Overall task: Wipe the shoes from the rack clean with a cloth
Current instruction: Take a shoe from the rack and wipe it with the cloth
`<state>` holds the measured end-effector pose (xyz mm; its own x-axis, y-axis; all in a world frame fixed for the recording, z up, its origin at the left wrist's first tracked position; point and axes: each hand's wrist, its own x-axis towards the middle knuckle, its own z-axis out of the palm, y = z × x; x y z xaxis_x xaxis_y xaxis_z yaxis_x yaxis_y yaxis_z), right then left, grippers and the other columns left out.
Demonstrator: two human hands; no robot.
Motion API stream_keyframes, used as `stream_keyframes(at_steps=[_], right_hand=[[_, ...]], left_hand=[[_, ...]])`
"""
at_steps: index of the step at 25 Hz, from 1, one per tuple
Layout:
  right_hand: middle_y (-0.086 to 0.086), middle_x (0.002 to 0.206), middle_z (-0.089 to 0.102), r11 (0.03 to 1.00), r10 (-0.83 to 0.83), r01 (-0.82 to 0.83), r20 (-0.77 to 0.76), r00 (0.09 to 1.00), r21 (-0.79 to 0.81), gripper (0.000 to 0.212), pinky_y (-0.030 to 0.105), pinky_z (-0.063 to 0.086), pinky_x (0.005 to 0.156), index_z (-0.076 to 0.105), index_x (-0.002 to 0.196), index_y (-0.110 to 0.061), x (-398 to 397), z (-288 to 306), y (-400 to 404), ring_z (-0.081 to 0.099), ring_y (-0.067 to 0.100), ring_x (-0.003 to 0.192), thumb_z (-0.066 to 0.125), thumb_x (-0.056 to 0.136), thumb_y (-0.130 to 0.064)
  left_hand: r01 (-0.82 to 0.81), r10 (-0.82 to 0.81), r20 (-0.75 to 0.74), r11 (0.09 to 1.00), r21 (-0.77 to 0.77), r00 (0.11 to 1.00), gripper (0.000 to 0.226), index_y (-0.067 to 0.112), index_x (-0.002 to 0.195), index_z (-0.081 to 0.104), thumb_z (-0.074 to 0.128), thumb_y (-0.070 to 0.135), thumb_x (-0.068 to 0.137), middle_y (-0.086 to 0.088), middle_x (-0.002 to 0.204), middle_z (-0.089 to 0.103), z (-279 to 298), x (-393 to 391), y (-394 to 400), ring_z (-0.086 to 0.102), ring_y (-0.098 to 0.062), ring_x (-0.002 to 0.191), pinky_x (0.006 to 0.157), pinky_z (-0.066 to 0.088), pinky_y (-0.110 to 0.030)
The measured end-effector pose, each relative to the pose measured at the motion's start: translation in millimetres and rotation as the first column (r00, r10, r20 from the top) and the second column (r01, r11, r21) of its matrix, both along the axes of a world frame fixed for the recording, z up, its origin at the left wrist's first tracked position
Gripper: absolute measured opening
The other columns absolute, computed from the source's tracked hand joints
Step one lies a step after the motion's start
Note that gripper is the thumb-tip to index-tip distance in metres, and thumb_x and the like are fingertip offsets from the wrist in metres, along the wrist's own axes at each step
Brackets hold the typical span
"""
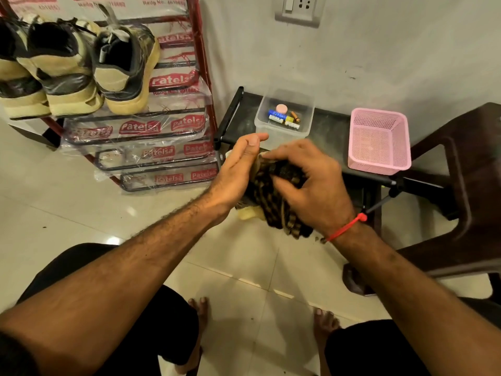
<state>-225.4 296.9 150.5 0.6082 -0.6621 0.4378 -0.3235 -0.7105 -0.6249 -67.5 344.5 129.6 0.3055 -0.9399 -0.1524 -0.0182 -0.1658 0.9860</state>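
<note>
From the head camera, both hands meet in front of the low black shelf (320,131) that stands against the wall. The left hand (238,169) holds a shoe (250,213) from its left side, fingers fairly straight and thumb up; only a pale edge of the shoe shows, so how firmly it is gripped cannot be told. The right hand (309,185) clutches a dark checked cloth (273,202) and presses it on the shoe, fingers curled into the fabric — the cloth hides most of the shoe.

On the black shelf, behind the hands, sits a clear plastic box (284,115) holding batteries and a few small items, one round and pink. To the right of it on the same shelf stands a pink mesh basket (379,139); its contents cannot be made out. Left of the shelf rises the red shoe rack (206,77), its tiers wrapped in printed plastic, with three worn tan-and-black shoes (73,66) on an upper tier. Right of the shelf, a dark brown plastic chair (461,164) — partly cut off by the frame.
</note>
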Motion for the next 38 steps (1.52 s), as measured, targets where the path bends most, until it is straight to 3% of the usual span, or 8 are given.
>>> stream_keyframes(at_steps=[3, 7, 12, 15, 21, 25, 35, 38], right_hand=[[0.003, 0.11, 0.064, 0.995, 0.095, -0.095, -0.065, 0.993, -0.002, 0.034, 0.024, 0.049, 0.094, 0.072, 0.115, -0.018, 0.3, 1.7, 0.5, 0.061, 0.014, 0.103, 0.068, 0.082, -0.013], [-0.002, 0.111, 0.066, 0.992, -0.021, 0.027, -0.05, 0.999, 0.12, 0.031, 0.034, 0.052, 0.098, 0.07, 0.116, -0.019, -8.2, -3.0, -16.5, 0.061, 0.01, 0.106, 0.068, 0.086, -0.01], [-0.005, 0.123, 0.06, 0.889, 0.055, -0.034, -0.033, 0.998, 0.457, 0.038, 0.032, 0.053, 0.097, 0.055, 0.131, -0.024, -1.7, -14.6, 3.9, 0.059, 0.007, 0.112, 0.062, 0.096, -0.034], [-0.003, 0.121, 0.06, 0.938, 0.036, -0.025, -0.024, 0.999, 0.344, 0.035, 0.035, 0.053, 0.098, 0.061, 0.127, -0.019, -0.2, -13.1, 2.9, 0.059, 0.008, 0.112, 0.067, 0.093, -0.019], [0.004, 0.111, 0.067, 0.962, 0.27, -0.27, -0.009, 0.963, -0.043, 0.033, 0.023, 0.049, 0.096, 0.069, 0.116, -0.009, 6.4, -0.4, 17.2, 0.063, 0.015, 0.105, 0.075, 0.083, -0.009], [0.004, 0.104, 0.066, 0.994, 0.106, -0.107, -0.048, 0.993, -0.037, 0.03, 0.032, 0.053, 0.089, 0.07, 0.113, -0.01, -5.0, -9.3, -2.4, 0.062, 0.013, 0.097, 0.073, 0.083, -0.012], [0.007, 0.108, 0.067, 0.957, 0.284, -0.284, 0.002, 0.959, -0.065, 0.028, 0.027, 0.051, 0.094, 0.072, 0.112, -0.007, 3.7, -5.7, 13.0, 0.063, 0.017, 0.102, 0.076, 0.084, -0.007], [0.003, 0.106, 0.066, 0.994, 0.086, -0.083, -0.043, 0.995, 0.067, 0.03, 0.034, 0.053, 0.094, 0.072, 0.111, -0.012, -3.5, -20.4, -7.6, 0.062, 0.015, 0.1, 0.073, 0.082, -0.003]], left_hand=[[-0.034, 0.035, -0.047, 0.999, 0.038, 0.998, 0.037, 0.025, 0.118, 0.069, 0.042, 0.048, 0.107, 0.003, 0.112, 0.073, -1.6, 3.3, -4.5, 0.069, -0.013, 0.106, 0.081, 0.055, -0.024], [-0.2, 0.203, -0.202, 0.979, 0.039, 0.958, 0.029, 0.02, 0.096, 0.068, 0.056, 0.045, 0.102, 0.011, 0.068, 0.067, 5.2, 10.7, -8.1, 0.065, -0.005, 0.064, 0.06, 0.052, -0.022], [-0.252, 0.254, -0.256, 0.967, 0.039, 0.933, 0.029, 0.017, 0.091, 0.067, 0.059, 0.043, 0.101, -0.002, 0.075, 0.068, 9.3, 23.0, -5.9, 0.064, -0.015, 0.065, 0.064, 0.056, -0.031], [-0.212, 0.207, -0.213, 0.977, 0.001, 0.955, 0.056, 0.017, 0.09, 0.07, 0.041, 0.064, 0.1, -0.015, 0.093, 0.068, 8.2, 29.5, -5.4, 0.064, -0.025, 0.076, 0.073, 0.056, -0.039], [-0.123, 0.106, -0.264, 0.991, -0.048, 0.959, 0.084, 0.009, 0.088, 0.067, 0.007, 0.066, 0.103, -0.011, 0.075, 0.065, 6.4, 17.8, -5.9, 0.059, -0.017, 0.058, 0.058, 0.051, -0.026], [-0.193, 0.168, -0.228, 0.977, -0.093, 0.959, 0.077, 0.013, 0.084, 0.067, 0.011, 0.062, 0.105, -0.017, 0.078, 0.07, 7.2, 22.4, -5.0, 0.068, -0.025, 0.064, 0.067, 0.056, -0.033], [-0.167, 0.154, -0.097, 0.974, -0.15, 0.983, 0.075, 0.02, 0.075, 0.068, 0.014, 0.064, 0.1, -0.022, 0.08, 0.066, -1.0, 20.9, -6.3, 0.063, -0.022, 0.063, 0.065, 0.051, -0.031], [-0.117, 0.107, -0.06, 0.973, -0.2, 0.992, 0.068, 0.014, 0.078, 0.063, 0.022, 0.061, 0.104, -0.022, 0.075, 0.067, 1.6, 19.6, -3.6, 0.066, -0.022, 0.067, 0.067, 0.053, -0.03]])
